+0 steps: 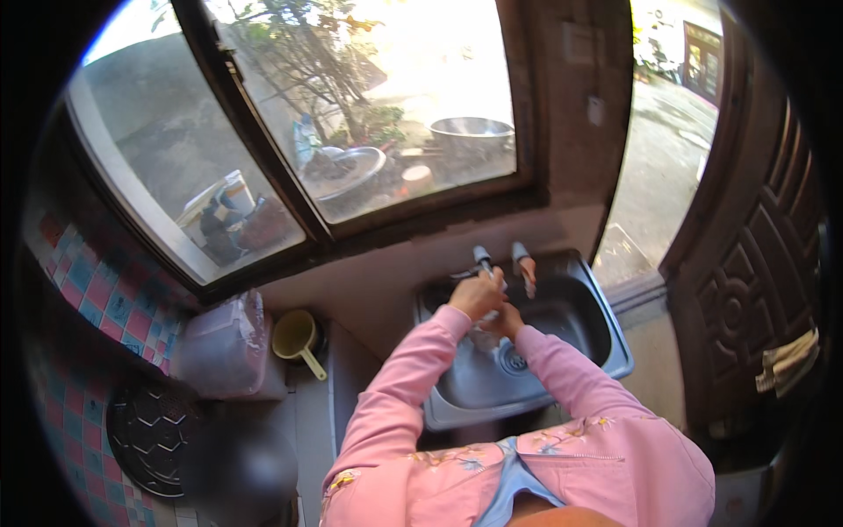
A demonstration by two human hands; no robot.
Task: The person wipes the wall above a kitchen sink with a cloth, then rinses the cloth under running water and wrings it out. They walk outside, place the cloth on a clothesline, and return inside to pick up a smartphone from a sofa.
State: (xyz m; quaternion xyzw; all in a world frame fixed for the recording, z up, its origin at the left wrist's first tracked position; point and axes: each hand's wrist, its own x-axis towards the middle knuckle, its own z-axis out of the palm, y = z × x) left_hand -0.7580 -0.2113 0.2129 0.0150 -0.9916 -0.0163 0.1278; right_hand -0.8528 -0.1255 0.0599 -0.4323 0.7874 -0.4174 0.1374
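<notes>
Both of my hands are over a stainless steel sink [454, 388], at its wall side. My left hand [475, 295] is at a faucet [484, 257] on the wall; its fingers overlap the tap, and whether they grip it is unclear. Just below and to the right, my right hand [504, 321] is close to the left one. Something pale and shiny, perhaps water or clear plastic, shows under the hands; it cannot be made out. A second tap [523, 263] with an orange-brown part stands to the right. The sink drain [514, 361] shows below my right hand.
A lidded plastic bin [220, 352] and a yellow-green dipper [294, 334] stand on the left. Lower left is a round dark tray [148, 438]. Ahead is a framed window [421, 214]; a carved wooden door [737, 283] with a cloth [788, 362] is on the right.
</notes>
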